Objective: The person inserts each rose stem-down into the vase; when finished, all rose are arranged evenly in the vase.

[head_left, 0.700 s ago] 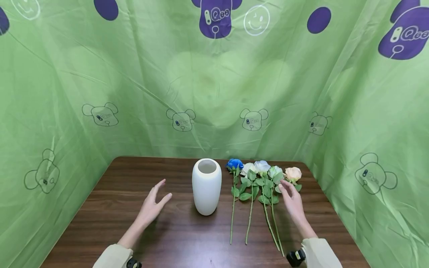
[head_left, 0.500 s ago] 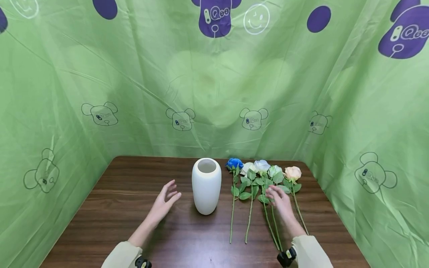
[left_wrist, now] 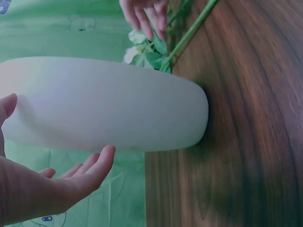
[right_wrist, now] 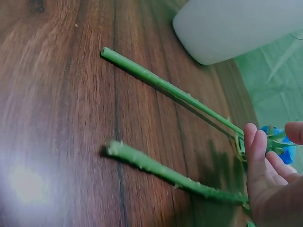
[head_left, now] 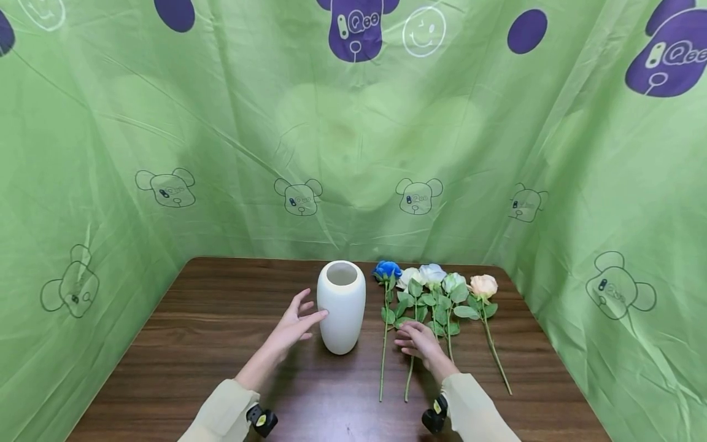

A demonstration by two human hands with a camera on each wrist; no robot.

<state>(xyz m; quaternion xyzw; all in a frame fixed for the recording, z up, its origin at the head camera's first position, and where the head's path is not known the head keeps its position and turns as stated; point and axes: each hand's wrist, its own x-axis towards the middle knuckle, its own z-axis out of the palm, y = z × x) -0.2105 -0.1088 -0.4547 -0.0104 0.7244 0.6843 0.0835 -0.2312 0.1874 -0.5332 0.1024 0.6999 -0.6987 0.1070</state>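
A tall white vase (head_left: 342, 319) stands upright on the brown wooden table. My left hand (head_left: 289, 325) is at its left side, thumb overlapping the vase wall in the head view; the left wrist view shows the fingers spread around the vase (left_wrist: 104, 104). My right hand (head_left: 421, 344) hovers over the stems, holding nothing, fingers loosely bent. Just left of it lies a blue rose (head_left: 387, 270) with a straight green stem (right_wrist: 165, 86). Under the right hand runs the stem (right_wrist: 175, 177) of another flower, partly hidden by it.
White rose (head_left: 410, 279), pale blue rose (head_left: 432, 274) and pale green rose (head_left: 454, 282) lie side by side, leaves overlapping. A peach rose (head_left: 483, 286) lies farther right. Green printed cloth (head_left: 353, 141) hangs behind and along both sides of the wooden table (head_left: 232, 294).
My left hand has moved right, up to the vase. My right hand has swept left across the flowers, from near the peach rose toward the blue rose. Vase and flowers stay put.
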